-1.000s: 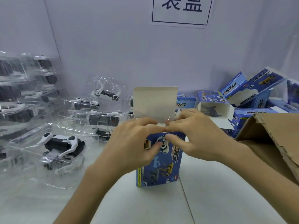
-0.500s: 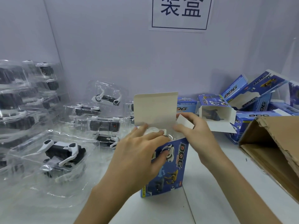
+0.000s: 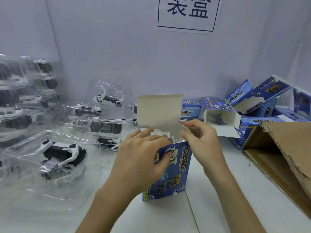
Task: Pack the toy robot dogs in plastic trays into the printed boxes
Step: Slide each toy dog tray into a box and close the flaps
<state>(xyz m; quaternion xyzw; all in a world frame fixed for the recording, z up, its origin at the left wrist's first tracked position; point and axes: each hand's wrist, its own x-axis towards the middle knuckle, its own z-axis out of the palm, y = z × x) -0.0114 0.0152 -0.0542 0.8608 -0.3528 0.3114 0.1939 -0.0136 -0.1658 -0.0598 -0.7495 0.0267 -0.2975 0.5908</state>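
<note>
Upright on the white table (image 3: 218, 207), the blue printed box (image 3: 175, 174) stood with its long axis vertical, top flap (image 3: 159, 110) raised; left hand (image 3: 139, 158) gripped its front, right hand (image 3: 203, 142) pinched a side flap (image 3: 185, 130).

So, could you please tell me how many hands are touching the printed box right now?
2. The left hand grips the upright printed box near its top; the right hand pinches a small side flap at its open top.

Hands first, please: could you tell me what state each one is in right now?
Left hand: grips the upright printed box.
Right hand: pinches the box's side flap.
</note>
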